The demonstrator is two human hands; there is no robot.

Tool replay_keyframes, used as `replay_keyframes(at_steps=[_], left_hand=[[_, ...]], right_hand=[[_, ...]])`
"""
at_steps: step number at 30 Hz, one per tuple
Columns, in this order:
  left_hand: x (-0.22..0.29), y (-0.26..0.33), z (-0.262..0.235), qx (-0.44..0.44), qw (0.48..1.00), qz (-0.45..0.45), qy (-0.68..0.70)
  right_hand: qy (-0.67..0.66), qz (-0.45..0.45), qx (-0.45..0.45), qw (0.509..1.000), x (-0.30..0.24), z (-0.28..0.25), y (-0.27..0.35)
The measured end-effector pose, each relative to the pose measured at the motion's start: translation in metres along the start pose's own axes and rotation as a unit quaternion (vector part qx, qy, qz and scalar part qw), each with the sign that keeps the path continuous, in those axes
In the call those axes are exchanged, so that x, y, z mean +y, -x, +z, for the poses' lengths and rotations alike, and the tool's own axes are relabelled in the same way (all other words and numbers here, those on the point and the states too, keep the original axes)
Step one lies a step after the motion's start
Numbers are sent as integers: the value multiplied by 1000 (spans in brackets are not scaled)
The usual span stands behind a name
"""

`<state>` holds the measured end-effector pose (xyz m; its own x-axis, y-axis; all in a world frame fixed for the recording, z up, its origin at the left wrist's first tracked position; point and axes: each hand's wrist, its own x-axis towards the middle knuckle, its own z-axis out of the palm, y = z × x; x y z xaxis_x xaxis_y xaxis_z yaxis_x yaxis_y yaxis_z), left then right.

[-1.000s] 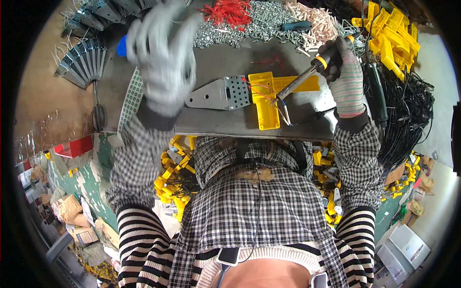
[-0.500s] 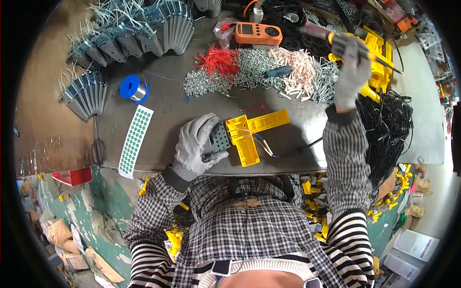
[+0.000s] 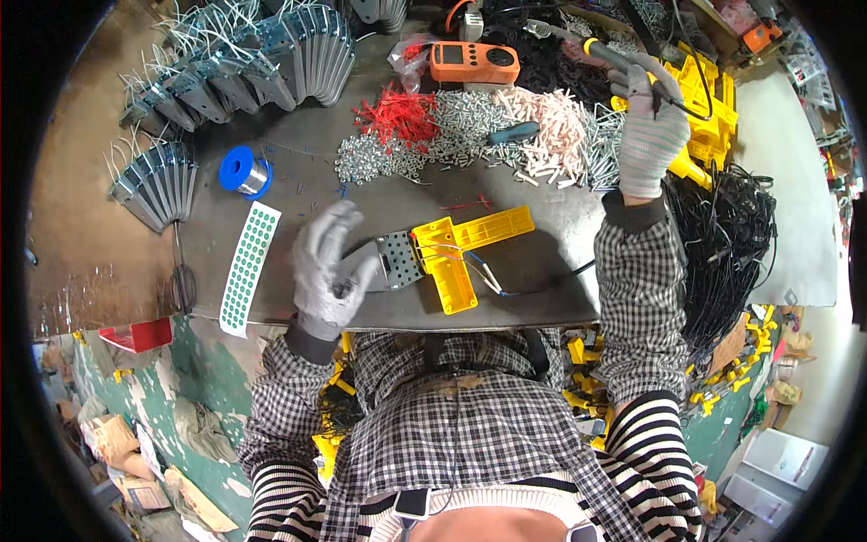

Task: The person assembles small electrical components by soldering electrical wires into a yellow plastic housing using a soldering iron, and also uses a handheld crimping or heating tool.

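My left hand (image 3: 332, 271), in a grey glove, has its fingers apart and holds nothing. Just right of it lies a perforated metal plate (image 3: 399, 260), its right end set in a yellow plastic housing (image 3: 449, 275) with a side arm. Thin wires with white sleeves (image 3: 490, 277) cross the housing, and a black cable leads off to the right. At the upper right, my gloved right hand (image 3: 652, 135) is closed round a soldering iron (image 3: 614, 60) with a dark handle and yellow collar. Its tip points up and left; its cord loops beside the hand.
Behind the housing lie piles of red sleeves (image 3: 397, 117), screws, nuts and pale tubes (image 3: 549, 131), with a screwdriver (image 3: 513, 134) on them. An orange multimeter (image 3: 474, 63), solder spool (image 3: 246, 172), green-dotted label sheet (image 3: 249, 269), stacked metal brackets (image 3: 262, 68) and black cables (image 3: 722, 262) surround the work.
My left hand has let go of the metal plate and moved left, its fingers spreading. My right hand has turned slightly and shifted a little left with the soldering iron.
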<state>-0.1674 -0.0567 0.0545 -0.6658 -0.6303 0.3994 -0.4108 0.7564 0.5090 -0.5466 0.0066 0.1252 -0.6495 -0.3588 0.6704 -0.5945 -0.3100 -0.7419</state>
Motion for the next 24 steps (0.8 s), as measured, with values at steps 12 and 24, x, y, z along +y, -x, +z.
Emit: replay_keyframes(at_steps=[12,24], left_hand=[[5,-4,16,-53,995,83,0],[59,-58,69,-193,940,276,56]], right_hand=[[204,90,-552,803,-42,-52,89],[220,220,-614,726,-80,-78,112]])
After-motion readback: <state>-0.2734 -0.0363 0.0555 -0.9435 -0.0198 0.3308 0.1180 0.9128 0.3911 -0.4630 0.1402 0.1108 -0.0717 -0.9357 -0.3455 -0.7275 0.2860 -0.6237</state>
